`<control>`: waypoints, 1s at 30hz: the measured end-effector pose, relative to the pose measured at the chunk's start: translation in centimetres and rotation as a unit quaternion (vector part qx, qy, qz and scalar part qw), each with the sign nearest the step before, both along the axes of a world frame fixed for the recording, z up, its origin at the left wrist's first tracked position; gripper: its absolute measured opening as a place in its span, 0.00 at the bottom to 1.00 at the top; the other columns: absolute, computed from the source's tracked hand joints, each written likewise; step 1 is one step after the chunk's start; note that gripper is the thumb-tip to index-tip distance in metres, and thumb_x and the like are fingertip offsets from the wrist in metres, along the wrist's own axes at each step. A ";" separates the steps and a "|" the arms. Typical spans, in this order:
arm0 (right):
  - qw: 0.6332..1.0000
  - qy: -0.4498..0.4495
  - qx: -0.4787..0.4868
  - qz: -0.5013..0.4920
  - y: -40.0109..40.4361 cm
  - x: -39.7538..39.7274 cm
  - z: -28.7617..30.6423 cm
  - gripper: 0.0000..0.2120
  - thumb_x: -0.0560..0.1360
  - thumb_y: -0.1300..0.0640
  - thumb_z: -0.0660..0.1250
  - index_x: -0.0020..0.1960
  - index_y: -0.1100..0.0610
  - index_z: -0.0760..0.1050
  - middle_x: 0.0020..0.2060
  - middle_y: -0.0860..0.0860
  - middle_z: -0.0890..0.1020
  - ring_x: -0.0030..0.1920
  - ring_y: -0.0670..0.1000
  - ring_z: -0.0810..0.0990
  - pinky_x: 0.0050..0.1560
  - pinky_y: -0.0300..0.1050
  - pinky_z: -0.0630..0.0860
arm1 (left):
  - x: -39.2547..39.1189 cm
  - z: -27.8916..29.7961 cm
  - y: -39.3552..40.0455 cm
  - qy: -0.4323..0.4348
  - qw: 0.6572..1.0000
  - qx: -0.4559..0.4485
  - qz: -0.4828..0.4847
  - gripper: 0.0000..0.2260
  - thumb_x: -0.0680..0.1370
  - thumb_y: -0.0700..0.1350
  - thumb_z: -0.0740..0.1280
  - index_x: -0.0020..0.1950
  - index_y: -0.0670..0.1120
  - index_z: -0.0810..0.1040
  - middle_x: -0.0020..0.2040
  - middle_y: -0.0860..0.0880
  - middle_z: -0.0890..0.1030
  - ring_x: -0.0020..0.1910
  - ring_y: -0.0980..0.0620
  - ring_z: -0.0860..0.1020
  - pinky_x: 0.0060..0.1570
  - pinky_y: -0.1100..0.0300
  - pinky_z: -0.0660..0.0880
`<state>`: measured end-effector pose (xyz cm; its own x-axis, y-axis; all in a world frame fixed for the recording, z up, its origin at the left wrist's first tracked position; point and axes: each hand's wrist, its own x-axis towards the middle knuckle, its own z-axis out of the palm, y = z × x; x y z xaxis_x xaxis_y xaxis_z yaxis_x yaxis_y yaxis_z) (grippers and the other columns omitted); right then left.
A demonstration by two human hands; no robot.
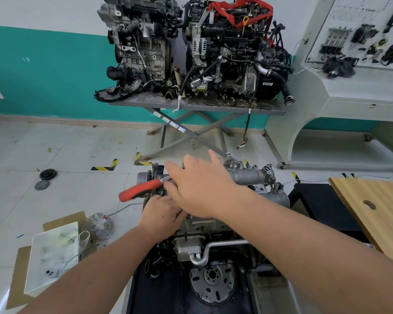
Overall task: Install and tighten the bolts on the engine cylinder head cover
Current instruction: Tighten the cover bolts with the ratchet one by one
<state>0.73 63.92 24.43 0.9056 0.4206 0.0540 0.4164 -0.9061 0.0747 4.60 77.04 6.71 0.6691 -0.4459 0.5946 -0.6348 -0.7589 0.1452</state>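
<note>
The engine (216, 225) stands low in front of me, its silver cylinder head cover (250, 176) at the far top. A ratchet wrench with a red handle (138, 190) lies across the cover's left end, handle pointing left and free. My right hand (202, 186) reaches over the cover from the right, and its lower fingers curl round the wrench's metal shank. My left hand (162, 215) sits just below it on the engine top, fingers curled and tucked under the right hand. What they hold is hidden. A small bolt head (189, 215) shows beside them.
Cardboard with a clear plastic box (52, 254) and a plastic bag (100, 224) lie on the floor at left. A wooden board (377, 214) is at right. Two engines stand on a scissor table (197, 105) behind. A black pulley (47, 174) lies on the floor.
</note>
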 end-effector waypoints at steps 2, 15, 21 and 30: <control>0.999 0.036 0.019 -0.001 -0.2 0.7 1.3 0.15 0.84 0.46 0.48 0.53 0.52 0.71 0.41 0.50 0.74 0.46 0.56 0.78 0.64 0.62 0.65 | -0.1 -0.2 0.3 0.048 0.999 0.007 -0.006 0.12 0.79 0.54 0.59 0.39 0.53 0.76 0.30 0.56 0.77 0.31 0.53 0.75 0.34 0.62 0.62; 0.346 0.285 0.877 -0.170 -0.9 1.9 -3.4 0.07 0.80 0.61 0.65 0.44 0.55 0.75 0.41 0.51 0.84 0.50 0.53 0.83 0.47 0.43 0.76 | -0.3 -0.1 0.3 0.061 0.998 0.034 0.010 0.16 0.81 0.56 0.56 0.38 0.54 0.77 0.32 0.57 0.78 0.38 0.55 0.78 0.37 0.59 0.63; 0.722 0.035 0.690 -0.036 -0.3 0.8 -6.0 0.14 0.81 0.46 0.62 0.64 0.45 0.79 0.63 0.26 0.73 0.63 0.33 0.73 0.64 0.39 0.71 | -0.3 -0.1 0.3 0.067 0.997 0.024 -0.001 0.17 0.81 0.55 0.56 0.35 0.52 0.74 0.31 0.56 0.77 0.36 0.54 0.77 0.36 0.58 0.64; 0.973 -0.142 0.115 0.137 -2.2 1.8 -3.1 0.15 0.71 0.64 0.71 0.57 0.58 0.78 0.41 0.56 0.74 0.39 0.59 0.77 0.37 0.48 0.63 | -0.2 0.2 0.4 0.149 0.988 0.006 -0.030 0.13 0.82 0.56 0.58 0.41 0.55 0.75 0.32 0.59 0.73 0.35 0.59 0.72 0.39 0.60 0.67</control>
